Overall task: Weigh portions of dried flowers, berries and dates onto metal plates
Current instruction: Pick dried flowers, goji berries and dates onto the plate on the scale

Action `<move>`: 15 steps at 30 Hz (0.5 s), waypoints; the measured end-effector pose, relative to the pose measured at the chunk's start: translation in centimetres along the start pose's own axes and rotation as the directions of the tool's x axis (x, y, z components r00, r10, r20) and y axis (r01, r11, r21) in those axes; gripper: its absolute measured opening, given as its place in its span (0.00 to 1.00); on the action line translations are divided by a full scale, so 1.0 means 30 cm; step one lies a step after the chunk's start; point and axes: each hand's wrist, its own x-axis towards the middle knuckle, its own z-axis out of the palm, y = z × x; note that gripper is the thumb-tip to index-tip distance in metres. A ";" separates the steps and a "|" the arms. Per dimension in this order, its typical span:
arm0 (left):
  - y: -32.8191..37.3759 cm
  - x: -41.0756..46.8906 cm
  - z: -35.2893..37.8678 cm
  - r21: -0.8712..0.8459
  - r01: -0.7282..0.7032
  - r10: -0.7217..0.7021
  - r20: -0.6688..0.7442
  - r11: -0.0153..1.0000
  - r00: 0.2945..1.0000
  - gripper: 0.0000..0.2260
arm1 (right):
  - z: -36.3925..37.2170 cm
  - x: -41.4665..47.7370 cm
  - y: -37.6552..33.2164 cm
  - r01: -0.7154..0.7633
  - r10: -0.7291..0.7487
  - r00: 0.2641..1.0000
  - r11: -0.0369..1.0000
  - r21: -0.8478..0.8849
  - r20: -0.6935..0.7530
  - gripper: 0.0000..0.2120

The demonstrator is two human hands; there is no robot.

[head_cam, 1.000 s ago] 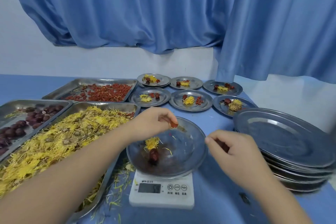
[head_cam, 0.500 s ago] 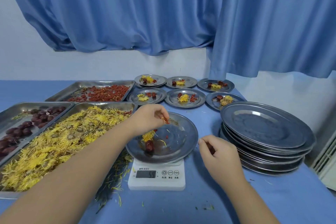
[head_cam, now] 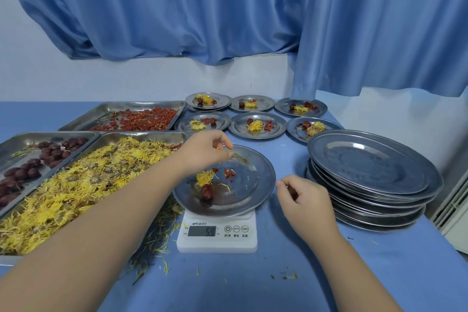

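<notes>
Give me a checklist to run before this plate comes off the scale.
1. Plate rests on the scale: ok.
2. Date, flowers and berries all lie on the plate: ok.
3. Scale reading on target: cannot tell, the digits are blurred.
4. Left hand off the plate: cannot tell, it hovers over the far rim.
5. Right hand empty for lifting: cannot tell, its fingers are curled.
</notes>
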 end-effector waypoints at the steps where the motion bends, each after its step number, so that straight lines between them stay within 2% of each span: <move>1: 0.000 0.004 0.003 0.001 0.010 -0.010 0.009 1.000 1.000 0.07 | 0.000 0.001 0.001 -0.002 0.002 1.000 1.000 -0.001 0.000 0.12; 6: 0.003 0.010 0.013 -0.060 0.042 -0.039 0.050 0.997 0.998 0.16 | -0.001 0.001 0.007 -0.003 0.003 1.000 1.000 -0.005 0.000 0.12; 15: -0.025 0.011 -0.024 -0.178 0.066 -0.058 0.054 0.982 0.997 0.11 | 0.007 0.004 0.006 0.009 -0.009 1.000 1.000 0.002 0.016 0.12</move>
